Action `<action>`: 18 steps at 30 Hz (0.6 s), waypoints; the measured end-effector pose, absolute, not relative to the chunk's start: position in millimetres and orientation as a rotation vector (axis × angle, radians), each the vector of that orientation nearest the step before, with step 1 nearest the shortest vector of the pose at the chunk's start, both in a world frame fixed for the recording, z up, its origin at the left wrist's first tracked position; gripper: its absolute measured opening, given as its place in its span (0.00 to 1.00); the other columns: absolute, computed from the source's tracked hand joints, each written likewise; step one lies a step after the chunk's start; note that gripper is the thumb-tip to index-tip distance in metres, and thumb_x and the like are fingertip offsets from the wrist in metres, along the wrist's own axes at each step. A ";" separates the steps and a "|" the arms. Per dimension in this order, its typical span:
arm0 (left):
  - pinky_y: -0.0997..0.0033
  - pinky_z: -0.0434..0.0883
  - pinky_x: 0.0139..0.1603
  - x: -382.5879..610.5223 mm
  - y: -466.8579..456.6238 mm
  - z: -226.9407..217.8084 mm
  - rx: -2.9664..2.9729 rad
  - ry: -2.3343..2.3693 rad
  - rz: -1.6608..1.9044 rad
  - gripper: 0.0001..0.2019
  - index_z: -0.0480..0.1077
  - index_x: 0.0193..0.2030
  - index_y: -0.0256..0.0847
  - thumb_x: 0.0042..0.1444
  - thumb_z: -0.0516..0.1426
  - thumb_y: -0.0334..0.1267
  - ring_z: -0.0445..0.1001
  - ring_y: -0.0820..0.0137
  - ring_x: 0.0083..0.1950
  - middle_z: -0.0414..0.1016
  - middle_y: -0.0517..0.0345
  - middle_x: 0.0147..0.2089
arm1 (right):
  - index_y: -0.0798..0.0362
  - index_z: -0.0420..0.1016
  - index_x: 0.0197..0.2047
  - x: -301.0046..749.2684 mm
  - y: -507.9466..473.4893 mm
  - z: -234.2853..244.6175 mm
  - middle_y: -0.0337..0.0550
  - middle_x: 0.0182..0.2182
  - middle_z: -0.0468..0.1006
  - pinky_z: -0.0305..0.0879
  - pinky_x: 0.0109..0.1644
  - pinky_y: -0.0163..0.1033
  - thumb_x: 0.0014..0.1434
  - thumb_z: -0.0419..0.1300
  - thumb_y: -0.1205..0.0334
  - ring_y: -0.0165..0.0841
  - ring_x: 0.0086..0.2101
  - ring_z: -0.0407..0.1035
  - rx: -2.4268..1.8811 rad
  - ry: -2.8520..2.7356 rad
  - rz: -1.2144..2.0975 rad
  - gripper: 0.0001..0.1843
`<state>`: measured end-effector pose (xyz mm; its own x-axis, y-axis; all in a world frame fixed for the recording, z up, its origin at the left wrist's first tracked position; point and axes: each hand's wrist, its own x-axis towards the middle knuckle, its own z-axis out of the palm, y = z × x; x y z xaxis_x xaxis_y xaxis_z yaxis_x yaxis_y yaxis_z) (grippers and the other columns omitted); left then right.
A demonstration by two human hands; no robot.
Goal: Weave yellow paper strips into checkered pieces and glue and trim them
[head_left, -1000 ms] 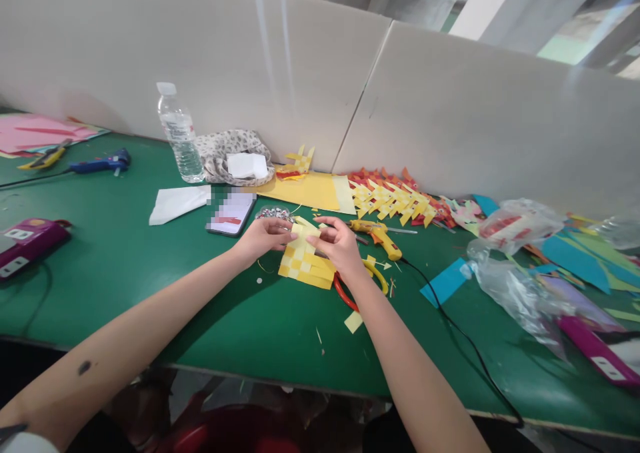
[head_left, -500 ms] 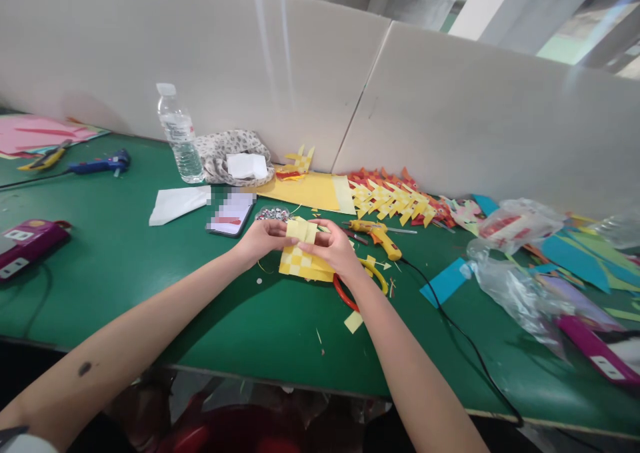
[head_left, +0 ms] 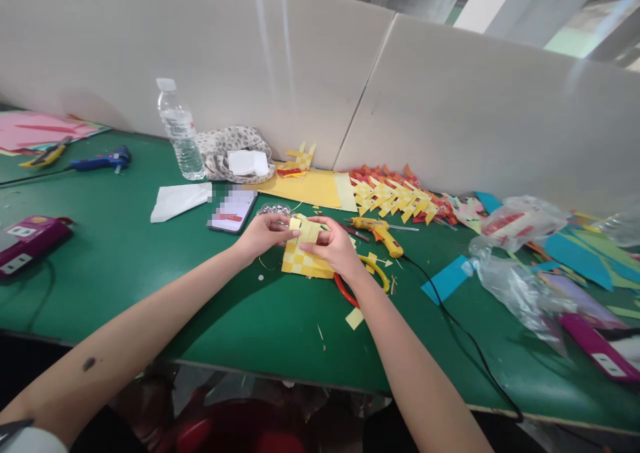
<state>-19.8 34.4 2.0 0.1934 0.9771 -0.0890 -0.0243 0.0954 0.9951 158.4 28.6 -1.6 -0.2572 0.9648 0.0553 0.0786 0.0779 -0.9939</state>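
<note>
Between both hands I hold a piece of folded yellow paper strips (head_left: 307,233), raised a little over the table. My left hand (head_left: 264,237) pinches its left edge with thumb and fingers. My right hand (head_left: 336,245) grips the right side, thumb in front and fingers behind. Just below lies a woven sheet of pale and deeper yellow checks (head_left: 296,260), partly covered by the right hand. Under my right wrist are scissors with red and yellow handles (head_left: 384,277); their blades are hidden.
A yellow glue gun (head_left: 376,229) lies right of my hands, its black cord running to the front edge. Woven paper fish (head_left: 393,200) are piled behind it. A phone (head_left: 233,209), water bottle (head_left: 181,136) and yellow sheets (head_left: 305,188) stand or lie farther back. Plastic bags (head_left: 520,286) lie at right.
A strip at the top left of the held yellow piece now looks folded over beside my left fingers. Both hands stay in nearly the same place.
</note>
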 end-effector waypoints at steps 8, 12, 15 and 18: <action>0.76 0.70 0.33 -21.6 34.4 0.3 1.153 1.030 1.032 0.19 0.69 0.36 0.38 0.36 0.68 0.34 0.71 0.78 0.29 0.75 0.61 0.28 | 0.49 0.64 0.47 158.1 26.7 0.7 0.40 0.31 0.79 0.71 0.40 0.46 0.38 0.69 0.61 0.39 0.33 0.75 -1.067 -1.548 1.291 0.31; 0.75 0.71 0.35 -21.4 34.0 0.6 1.148 1.023 1.037 0.18 0.70 0.38 0.39 0.39 0.67 0.39 0.72 0.76 0.32 0.75 0.59 0.31 | 0.48 0.64 0.46 157.8 26.9 1.5 0.40 0.30 0.79 0.71 0.40 0.47 0.38 0.69 0.61 0.39 0.32 0.75 -1.082 -1.530 1.259 0.31; 0.73 0.71 0.38 -20.6 34.6 0.8 1.150 1.018 1.027 0.18 0.71 0.40 0.39 0.44 0.64 0.45 0.73 0.73 0.37 0.76 0.55 0.36 | 0.49 0.64 0.45 158.0 28.2 0.9 0.41 0.31 0.79 0.71 0.39 0.48 0.36 0.70 0.60 0.40 0.33 0.75 -1.094 -1.451 1.231 0.31; 0.72 0.72 0.38 -19.5 34.5 1.3 1.134 1.025 0.999 0.17 0.71 0.39 0.38 0.46 0.62 0.47 0.73 0.72 0.38 0.75 0.53 0.38 | 0.50 0.64 0.44 159.1 30.3 0.6 0.43 0.33 0.80 0.72 0.39 0.47 0.35 0.70 0.59 0.41 0.34 0.75 -1.097 -1.340 1.170 0.32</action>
<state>-19.5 34.5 1.3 0.2300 0.9660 -0.1176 -0.0930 0.1422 0.9855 159.1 30.3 0.6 -0.0843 0.9896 0.1168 0.0179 0.1187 -0.9928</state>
